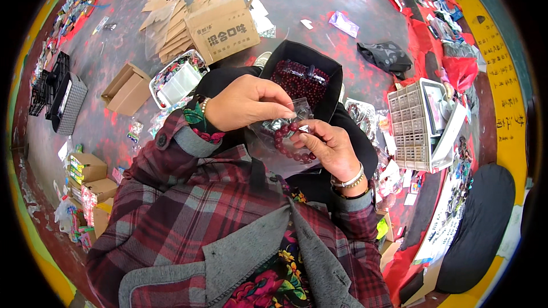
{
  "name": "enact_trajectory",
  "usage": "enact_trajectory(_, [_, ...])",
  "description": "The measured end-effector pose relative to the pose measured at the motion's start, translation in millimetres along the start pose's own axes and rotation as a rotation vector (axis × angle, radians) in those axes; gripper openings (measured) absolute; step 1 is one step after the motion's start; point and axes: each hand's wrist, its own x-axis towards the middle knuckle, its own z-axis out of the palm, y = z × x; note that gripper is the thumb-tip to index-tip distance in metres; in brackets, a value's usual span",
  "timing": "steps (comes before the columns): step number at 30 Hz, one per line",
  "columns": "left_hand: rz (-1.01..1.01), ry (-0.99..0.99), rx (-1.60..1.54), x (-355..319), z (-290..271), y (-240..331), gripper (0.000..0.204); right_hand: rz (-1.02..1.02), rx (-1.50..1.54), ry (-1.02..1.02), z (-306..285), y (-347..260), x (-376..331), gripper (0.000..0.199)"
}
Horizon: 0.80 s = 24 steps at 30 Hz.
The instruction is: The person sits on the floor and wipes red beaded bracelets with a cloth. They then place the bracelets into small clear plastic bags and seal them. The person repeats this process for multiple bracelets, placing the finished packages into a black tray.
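Note:
Between my two hands, over my lap, is a dark red bead bracelet point(281, 141). My right hand point(332, 149) pinches it between thumb and fingers. A small clear plastic bag point(301, 108) is pinched at its edge by the thumb and fingers of my left hand point(250, 102). More clear plastic point(273, 158) lies on my lap under the bracelet. Just beyond my hands stands a black box point(313, 56), with many dark red bead strings point(298, 82) inside, some under clear wrapping.
Left of my knees are a white basket of small goods point(178, 82), an open carton point(127, 88) and a large cardboard box point(222, 29) beside flattened cardboard. To the right stand a white crate point(408, 128) and a black bag point(385, 57). Goods line both edges.

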Motion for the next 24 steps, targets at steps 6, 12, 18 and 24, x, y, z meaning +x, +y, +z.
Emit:
enact_trajectory(6, [0.005,0.056,-0.084,-1,3,-11,0.013,0.094,0.066,-0.013,1,-2,0,0.018])
enact_trajectory(12, [-0.006,0.054,-0.116,1,5,-8,0.015,0.097,0.009,0.058,4,0,0,0.017])
enact_trajectory(18, [0.091,0.101,0.062,7,11,-15,0.015,0.069,-0.240,-0.006,5,-1,2,0.017])
enact_trajectory(24, [0.128,0.142,0.121,13,14,-20,0.022,0.115,0.039,0.037,9,1,1,0.016])
